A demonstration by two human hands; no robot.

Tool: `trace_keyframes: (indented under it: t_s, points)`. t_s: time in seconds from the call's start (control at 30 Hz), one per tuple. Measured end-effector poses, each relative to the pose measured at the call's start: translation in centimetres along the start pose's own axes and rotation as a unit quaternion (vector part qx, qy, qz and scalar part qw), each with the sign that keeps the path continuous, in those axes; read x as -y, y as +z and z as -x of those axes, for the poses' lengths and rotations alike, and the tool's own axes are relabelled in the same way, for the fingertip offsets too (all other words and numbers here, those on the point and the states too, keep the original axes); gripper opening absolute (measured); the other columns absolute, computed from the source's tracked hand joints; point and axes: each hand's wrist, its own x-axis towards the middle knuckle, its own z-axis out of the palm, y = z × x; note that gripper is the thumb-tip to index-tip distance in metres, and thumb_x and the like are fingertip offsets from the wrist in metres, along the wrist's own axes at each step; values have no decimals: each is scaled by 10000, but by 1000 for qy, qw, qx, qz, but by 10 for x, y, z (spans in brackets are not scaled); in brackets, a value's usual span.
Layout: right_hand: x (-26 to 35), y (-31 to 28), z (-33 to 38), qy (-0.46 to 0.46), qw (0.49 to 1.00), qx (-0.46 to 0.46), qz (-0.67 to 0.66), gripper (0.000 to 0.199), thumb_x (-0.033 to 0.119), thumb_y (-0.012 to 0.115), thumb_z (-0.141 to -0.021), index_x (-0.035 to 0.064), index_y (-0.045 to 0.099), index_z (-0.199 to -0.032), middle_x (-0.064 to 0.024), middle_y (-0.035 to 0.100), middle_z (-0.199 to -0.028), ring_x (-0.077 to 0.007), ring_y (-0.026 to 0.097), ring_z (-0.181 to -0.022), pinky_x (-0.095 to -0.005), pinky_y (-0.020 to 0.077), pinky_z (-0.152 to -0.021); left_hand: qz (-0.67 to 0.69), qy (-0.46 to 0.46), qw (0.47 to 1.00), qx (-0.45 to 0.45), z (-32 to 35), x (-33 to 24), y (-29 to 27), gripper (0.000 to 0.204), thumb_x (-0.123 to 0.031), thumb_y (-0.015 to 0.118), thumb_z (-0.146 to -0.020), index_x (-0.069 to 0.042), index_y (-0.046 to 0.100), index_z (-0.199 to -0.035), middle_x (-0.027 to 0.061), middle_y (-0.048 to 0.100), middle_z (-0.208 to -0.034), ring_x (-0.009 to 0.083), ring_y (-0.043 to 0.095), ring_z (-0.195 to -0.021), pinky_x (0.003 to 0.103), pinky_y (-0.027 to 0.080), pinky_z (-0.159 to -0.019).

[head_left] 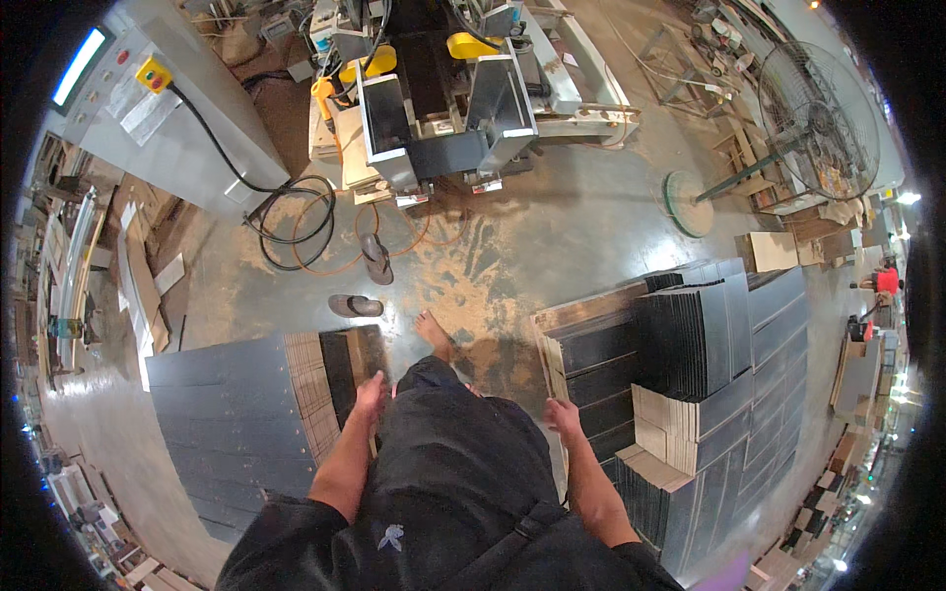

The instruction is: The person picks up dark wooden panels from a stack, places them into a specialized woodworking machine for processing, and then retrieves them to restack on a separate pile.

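Note:
My left hand (371, 396) hangs beside my body with loosely bent fingers and nothing visible in it. It is nearest to the right end of a low stack of dark panels (227, 419). On the other side my right hand (564, 418) hangs empty too, its fingers slightly curled. Close to its right stands a large stack of dark-faced panels (596, 394) with pale brown edges on some pieces. I cannot tell whether either hand touches its stack. One bare foot (434, 333) shows on the floor ahead of me.
Two sandals (374, 259) lie ahead on a sawdust-strewn floor (463, 286). Beyond stands a machine (443, 153) with yellow parts. A grey control cabinet (187, 118) and coiled black cable (298, 241) are left; a pedestal fan (818, 128) is right. A person in red (887, 283) is far right.

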Motion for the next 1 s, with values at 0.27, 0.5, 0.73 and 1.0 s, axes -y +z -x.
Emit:
trace_keyframes:
  t_s: [0.27, 0.5, 0.73, 1.0]
  points:
    - [73, 27, 12, 5, 990, -63, -126, 460, 355, 628, -956, 99, 558, -1331, -75, 667, -1019, -207, 667, -864, -385, 521, -732, -83, 51, 987, 125, -51, -179, 17, 816, -600, 553, -958, -38, 353, -1516, 183, 483, -1474, 337, 481, -1344, 528, 363, -1079]
    - [100, 37, 8, 4, 994, -50, -99, 474, 360, 626, -955, 98, 562, -1344, -81, 674, -1032, -207, 675, -906, -389, 516, -759, 158, 218, 963, 25, -76, -335, 58, 770, -621, 567, -944, -37, 436, -1428, 138, 495, -1414, 285, 441, -1339, 507, 351, -1084]
    - [102, -1, -25, 91, 988, -45, -118, 526, 411, 655, -923, 124, 562, -1354, -84, 682, -1075, -223, 663, -908, -412, 497, -759, 142, 428, 893, -11, 17, -528, 140, 603, -517, 599, -962, -21, 557, -1302, 105, 590, -1312, 240, 533, -1218, 387, 394, -1004]
    - [204, -46, -124, -35, 986, 6, -161, 382, 373, 683, -938, 132, 613, -1225, -10, 646, -864, -138, 629, -736, -298, 493, -609, -203, 363, 788, -453, -13, -529, 196, 484, -351, 703, -823, -3, 580, -1135, 248, 703, -1023, 457, 670, -981, 530, 507, -866]
